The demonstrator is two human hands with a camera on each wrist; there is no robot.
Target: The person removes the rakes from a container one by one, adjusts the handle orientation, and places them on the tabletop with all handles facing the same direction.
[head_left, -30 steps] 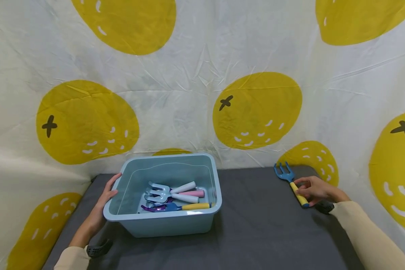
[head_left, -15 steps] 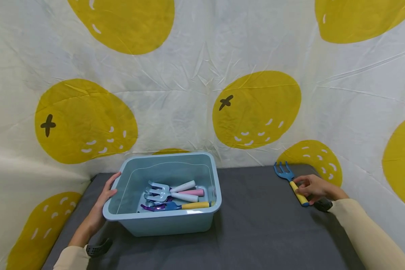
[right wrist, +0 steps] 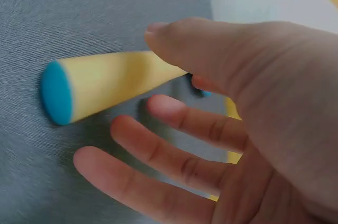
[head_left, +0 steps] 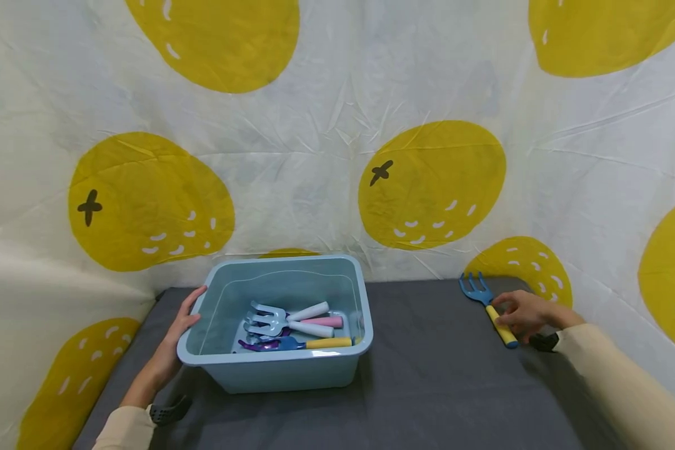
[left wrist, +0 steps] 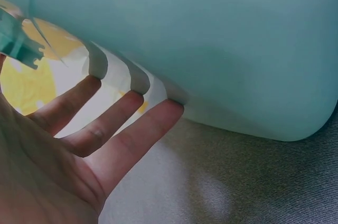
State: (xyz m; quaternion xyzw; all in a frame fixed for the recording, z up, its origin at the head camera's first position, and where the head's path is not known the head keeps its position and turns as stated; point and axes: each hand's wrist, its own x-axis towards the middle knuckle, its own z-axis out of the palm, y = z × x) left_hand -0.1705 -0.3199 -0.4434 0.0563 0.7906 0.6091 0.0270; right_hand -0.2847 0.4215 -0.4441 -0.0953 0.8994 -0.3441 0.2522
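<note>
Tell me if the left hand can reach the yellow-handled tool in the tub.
Probably, but only over the rim: the left hand touches the tub from outside. The open top and uncovered yellow handle leave the way free from above.

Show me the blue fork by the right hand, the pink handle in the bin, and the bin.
Blue fork (head_left: 492, 314): head view, on its yellow handle.
Pink handle (head_left: 328, 322): head view, on its visible middle.
Bin (head_left: 284, 375): head view, on its outer near wall.
</note>
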